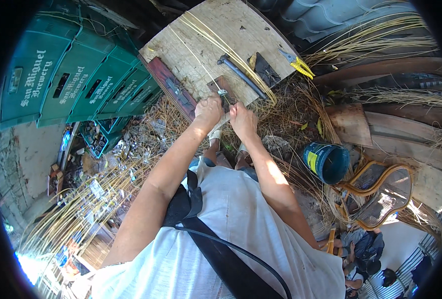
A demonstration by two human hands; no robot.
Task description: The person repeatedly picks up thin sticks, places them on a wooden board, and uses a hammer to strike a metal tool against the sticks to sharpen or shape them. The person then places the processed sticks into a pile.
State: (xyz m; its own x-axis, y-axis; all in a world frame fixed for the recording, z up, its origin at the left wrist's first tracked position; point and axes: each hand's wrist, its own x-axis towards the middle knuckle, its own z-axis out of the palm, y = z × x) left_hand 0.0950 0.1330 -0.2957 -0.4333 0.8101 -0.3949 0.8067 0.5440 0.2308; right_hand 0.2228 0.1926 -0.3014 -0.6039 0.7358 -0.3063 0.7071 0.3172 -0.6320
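Note:
Both my hands are closed at the near edge of a worn wooden board (201,35). My left hand (208,111) is wrapped round a pale cane strip (224,122), whose flat end shows between my wrists. Close beside it, my right hand (243,121) is a fist; what its fingers hold is hidden. Just beyond the knuckles sits a small metal fitting (222,92) on a dark block (226,83). From the far left of the board, a thin cane strand (193,55) runs down to that fitting.
On the board lie a dark-handled hammer (242,77), cane strands (213,37), yellow-handled pliers (301,66), black material (267,70) and a reddish wooden block (171,87). Green crates (86,70) stack at left. At right stand a bucket (326,162) and a cane-framed chair (380,192); people (365,254) are behind.

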